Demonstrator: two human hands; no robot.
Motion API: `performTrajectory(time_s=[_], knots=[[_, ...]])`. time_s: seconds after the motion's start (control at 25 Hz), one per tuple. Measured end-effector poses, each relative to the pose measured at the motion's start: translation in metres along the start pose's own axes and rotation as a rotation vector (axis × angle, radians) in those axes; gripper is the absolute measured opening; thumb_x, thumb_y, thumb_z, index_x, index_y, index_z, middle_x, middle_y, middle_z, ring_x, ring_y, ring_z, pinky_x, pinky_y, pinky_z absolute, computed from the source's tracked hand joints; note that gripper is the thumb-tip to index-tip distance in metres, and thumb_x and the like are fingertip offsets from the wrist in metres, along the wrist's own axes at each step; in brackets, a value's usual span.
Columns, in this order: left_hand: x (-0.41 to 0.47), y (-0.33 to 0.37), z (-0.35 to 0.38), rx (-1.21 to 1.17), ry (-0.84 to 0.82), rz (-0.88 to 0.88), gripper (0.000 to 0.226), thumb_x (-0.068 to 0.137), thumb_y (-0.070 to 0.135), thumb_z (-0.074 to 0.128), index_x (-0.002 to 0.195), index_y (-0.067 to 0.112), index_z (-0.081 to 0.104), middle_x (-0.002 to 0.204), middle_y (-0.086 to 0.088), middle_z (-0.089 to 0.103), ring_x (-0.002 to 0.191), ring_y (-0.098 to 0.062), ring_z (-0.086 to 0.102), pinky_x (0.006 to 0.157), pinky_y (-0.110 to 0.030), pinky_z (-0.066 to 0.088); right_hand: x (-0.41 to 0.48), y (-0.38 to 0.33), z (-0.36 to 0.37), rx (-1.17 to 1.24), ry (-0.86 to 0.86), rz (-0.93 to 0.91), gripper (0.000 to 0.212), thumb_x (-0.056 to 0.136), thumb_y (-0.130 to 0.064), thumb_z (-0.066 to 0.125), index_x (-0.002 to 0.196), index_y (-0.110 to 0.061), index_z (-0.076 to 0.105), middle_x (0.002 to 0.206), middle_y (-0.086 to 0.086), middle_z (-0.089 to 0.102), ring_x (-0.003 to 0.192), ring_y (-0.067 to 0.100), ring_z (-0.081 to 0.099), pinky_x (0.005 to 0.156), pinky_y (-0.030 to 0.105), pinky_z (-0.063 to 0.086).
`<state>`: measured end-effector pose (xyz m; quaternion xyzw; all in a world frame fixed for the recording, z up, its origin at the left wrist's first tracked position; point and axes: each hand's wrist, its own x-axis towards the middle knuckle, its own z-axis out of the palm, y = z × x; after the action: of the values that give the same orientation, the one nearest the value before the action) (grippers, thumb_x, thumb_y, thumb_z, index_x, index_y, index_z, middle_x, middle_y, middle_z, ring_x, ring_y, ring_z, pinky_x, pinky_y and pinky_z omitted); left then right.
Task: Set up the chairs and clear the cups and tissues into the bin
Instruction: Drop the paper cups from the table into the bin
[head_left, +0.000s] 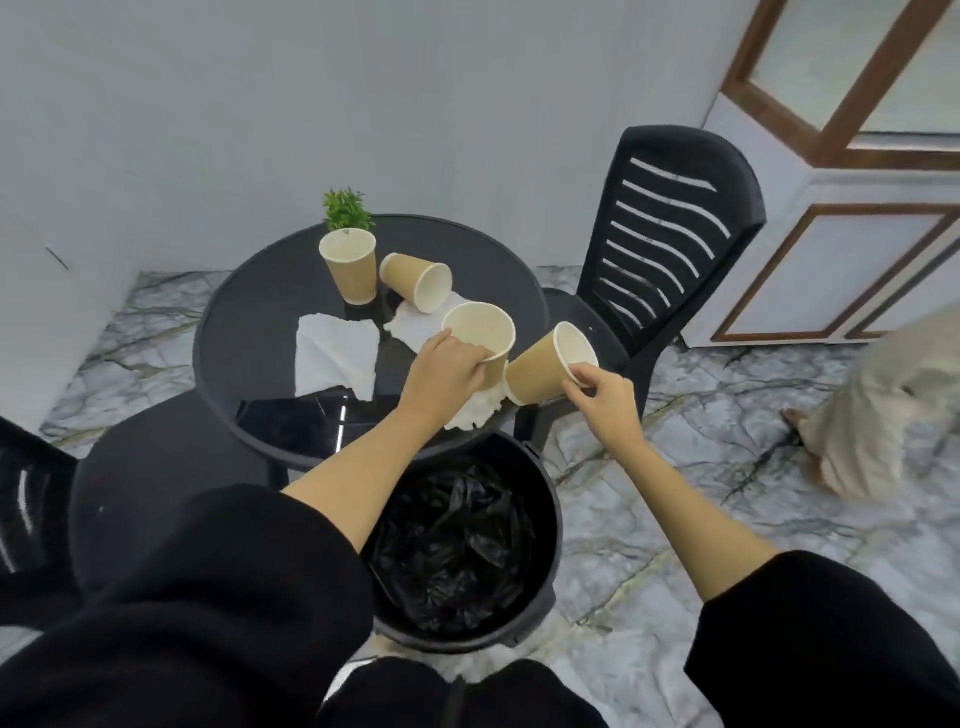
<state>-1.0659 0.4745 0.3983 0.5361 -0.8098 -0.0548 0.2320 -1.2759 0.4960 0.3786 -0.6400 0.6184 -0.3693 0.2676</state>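
Black sleeves frame a person's reach over the lined bin (543, 519), which stands against the near edge of the round table (218, 332). At that edge the left hand (447, 371) clasps one paper cup (480, 332) and a crumpled tissue (475, 410); the right hand (597, 392) pinches a tilted cup's (548, 366) rim. Both loads look best carried straight back over the bin before release. Two brown cups and two tissues remain mid-table.

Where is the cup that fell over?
The tipped cup lies on its side at the back of the round black table, just right of the upright cup and the little green plant.
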Motion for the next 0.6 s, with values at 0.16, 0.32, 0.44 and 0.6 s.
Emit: performTrajectory(time_s=[0.16, 0.32, 0.44, 0.6], knots=[[-0.028, 0.056, 0.018, 0.048, -0.028, 0.055, 0.017, 0.082, 0.008, 0.055, 0.082, 0.005, 0.071, 0.072, -0.013, 0.073, 0.077, -0.034, 0.066, 0.103, -0.042, 0.042, -0.035, 0.027, -0.04, -0.184, -0.085, -0.105, 0.016, 0.085, -0.001, 0.059, 0.096, -0.003, 0.069, 0.091, 0.011, 0.074, 0.082, 0.02, 0.064, 0.07, 0.019, 0.044], [-0.068, 0.079, 0.037, 0.126, -0.028, 0.142, 0.014, 0.076, 0.012, 0.057, 0.074, 0.012, 0.071, 0.061, -0.002, 0.072, 0.065, -0.024, 0.066, 0.093, -0.037, 0.051, -0.054, 0.049, -0.046, -0.376, -0.25, -0.193, 0.014, 0.083, -0.006, 0.057, 0.09, -0.005, 0.069, 0.085, 0.017, 0.074, 0.082, 0.031, 0.066, 0.073, 0.041, 0.053], [-0.101, 0.076, 0.043, 0.165, -0.102, 0.062, 0.01, 0.075, 0.014, 0.061, 0.075, 0.015, 0.071, 0.061, 0.001, 0.072, 0.065, -0.022, 0.067, 0.086, -0.032, 0.055, -0.066, 0.053, -0.029, -0.413, -0.366, -0.234, 0.012, 0.082, -0.009, 0.057, 0.088, -0.008, 0.068, 0.082, 0.015, 0.073, 0.078, 0.032, 0.065, 0.069, 0.045, 0.053], [-0.133, 0.058, 0.043, 0.182, -0.132, -0.079, 0.016, 0.071, 0.01, 0.071, 0.085, 0.017, 0.073, 0.071, -0.004, 0.075, 0.071, -0.025, 0.067, 0.075, -0.032, 0.056, -0.073, 0.044, 0.004, -0.415, -0.468, -0.237, 0.022, 0.08, -0.005, 0.057, 0.097, -0.009, 0.07, 0.094, 0.014, 0.075, 0.088, 0.032, 0.065, 0.075, 0.042, 0.053]])
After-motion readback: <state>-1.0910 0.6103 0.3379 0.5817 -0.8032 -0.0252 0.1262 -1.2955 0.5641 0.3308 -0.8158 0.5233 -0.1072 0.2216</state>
